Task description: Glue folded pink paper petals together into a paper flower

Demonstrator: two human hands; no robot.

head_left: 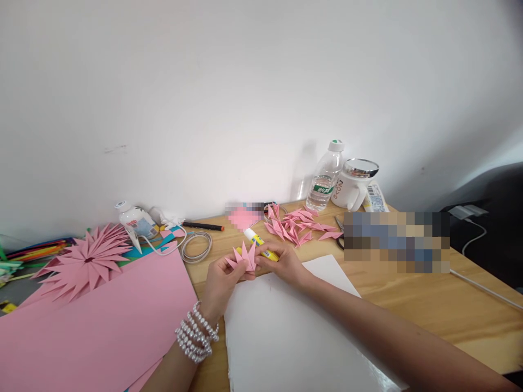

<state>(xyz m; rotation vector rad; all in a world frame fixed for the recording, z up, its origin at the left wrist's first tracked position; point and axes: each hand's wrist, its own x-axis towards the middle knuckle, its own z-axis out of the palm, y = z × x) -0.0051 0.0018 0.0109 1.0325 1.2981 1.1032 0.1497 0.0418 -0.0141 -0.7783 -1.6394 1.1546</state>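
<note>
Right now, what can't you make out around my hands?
Head view.
Lower end of the glue stick, inside the right hand.
Base of the pink folded piece, covered by the left hand.
Most of the scissors, behind a pixelated patch.
Some coloured sticks, cut off at left edge.

Matt pink paper points and a glossy plastic glue stick above a pale wooden desk and smooth white card.
</note>
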